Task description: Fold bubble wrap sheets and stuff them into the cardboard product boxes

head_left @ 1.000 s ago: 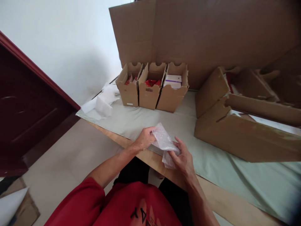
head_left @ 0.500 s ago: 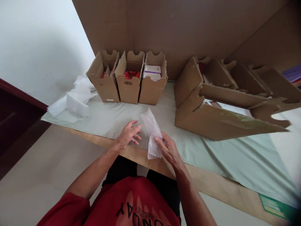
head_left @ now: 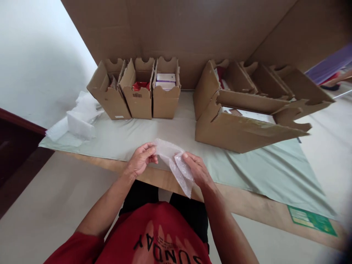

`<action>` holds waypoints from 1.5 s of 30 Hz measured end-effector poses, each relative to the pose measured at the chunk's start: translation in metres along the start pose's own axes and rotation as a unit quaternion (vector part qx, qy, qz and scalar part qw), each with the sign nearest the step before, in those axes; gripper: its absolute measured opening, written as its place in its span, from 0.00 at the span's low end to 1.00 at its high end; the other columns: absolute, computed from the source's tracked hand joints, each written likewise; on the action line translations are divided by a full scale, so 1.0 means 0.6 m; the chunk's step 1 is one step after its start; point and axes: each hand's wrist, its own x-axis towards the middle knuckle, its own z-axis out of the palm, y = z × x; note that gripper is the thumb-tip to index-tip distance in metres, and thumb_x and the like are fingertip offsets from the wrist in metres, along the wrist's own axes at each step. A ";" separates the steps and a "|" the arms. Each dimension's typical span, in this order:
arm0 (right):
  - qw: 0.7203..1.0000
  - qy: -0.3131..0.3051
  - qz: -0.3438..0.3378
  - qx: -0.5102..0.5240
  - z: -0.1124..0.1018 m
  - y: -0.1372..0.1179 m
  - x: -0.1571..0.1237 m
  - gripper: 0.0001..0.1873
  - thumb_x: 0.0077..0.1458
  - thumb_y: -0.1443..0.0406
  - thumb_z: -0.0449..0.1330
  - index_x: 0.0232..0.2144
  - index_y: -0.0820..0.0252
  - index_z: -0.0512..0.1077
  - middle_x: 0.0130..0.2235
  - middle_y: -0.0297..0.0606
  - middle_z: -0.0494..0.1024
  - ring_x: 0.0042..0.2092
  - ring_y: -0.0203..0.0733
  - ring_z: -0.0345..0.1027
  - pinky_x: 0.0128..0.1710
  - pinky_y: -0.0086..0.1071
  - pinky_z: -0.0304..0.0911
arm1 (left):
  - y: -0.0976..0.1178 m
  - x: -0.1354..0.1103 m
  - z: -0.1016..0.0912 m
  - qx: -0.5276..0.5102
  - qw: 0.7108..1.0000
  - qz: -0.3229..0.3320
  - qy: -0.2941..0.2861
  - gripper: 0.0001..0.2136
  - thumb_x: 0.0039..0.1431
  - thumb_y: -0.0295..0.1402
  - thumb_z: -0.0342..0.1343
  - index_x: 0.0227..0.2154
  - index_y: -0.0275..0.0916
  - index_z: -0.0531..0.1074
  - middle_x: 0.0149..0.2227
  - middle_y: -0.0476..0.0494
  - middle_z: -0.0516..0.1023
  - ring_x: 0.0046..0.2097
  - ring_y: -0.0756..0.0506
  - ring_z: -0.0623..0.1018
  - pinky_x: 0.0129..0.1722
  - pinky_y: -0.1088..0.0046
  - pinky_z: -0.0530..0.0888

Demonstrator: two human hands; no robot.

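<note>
A clear bubble-wrap bag (head_left: pixel 174 165) hangs between both my hands over the near edge of the table (head_left: pixel 247 207). My left hand (head_left: pixel 140 159) pinches its upper left corner with fingers closed. My right hand (head_left: pixel 196 170) grips its right side, thumb on top. The bag's lower end droops past the table edge toward my lap.
Three small cardboard bins (head_left: pixel 137 91) with red and white packets stand at the back left. A large open cardboard box (head_left: pixel 242 128) with dividers lies at the right. White foam sheets (head_left: pixel 78 119) sit at the far left on a pale green cloth (head_left: pixel 261 165). A green card (head_left: pixel 312 220) lies at the right front.
My left hand, apart from the bag half a second ago, has taken hold of its corner again. The bag now lies spread sideways between both hands. My view has swung right.
</note>
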 end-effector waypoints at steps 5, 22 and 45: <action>0.973 0.142 0.038 0.181 -0.040 0.024 0.026 0.30 0.47 0.40 0.66 0.40 0.56 0.77 0.38 0.41 0.83 0.38 0.48 0.77 0.36 0.37 0.72 | -0.002 -0.013 -0.028 0.108 0.994 -0.020 0.018 0.20 0.41 0.39 0.71 0.36 0.35 0.76 0.22 0.54 0.74 0.24 0.52 0.75 0.28 0.74 0.76; 0.928 0.216 -0.124 -0.277 -0.065 0.045 0.088 0.31 0.53 0.52 0.59 0.56 0.61 0.69 0.39 0.45 0.82 0.35 0.48 0.74 0.39 0.42 0.70 | -0.024 -0.056 -0.078 0.400 0.916 0.004 0.012 0.19 0.55 0.39 0.55 0.47 0.35 0.76 0.26 0.51 0.71 0.26 0.49 0.72 0.26 0.74 0.71; 0.772 0.159 -0.297 -0.539 -0.049 0.113 0.058 0.31 0.70 0.48 0.44 0.57 0.64 0.71 0.61 0.55 0.73 0.62 0.59 0.67 0.55 0.54 0.65 | 0.074 -0.002 -0.209 0.611 0.636 0.309 0.357 0.17 0.59 0.32 0.58 0.51 0.39 0.79 0.70 0.32 0.62 0.71 0.29 0.60 0.69 0.43 0.58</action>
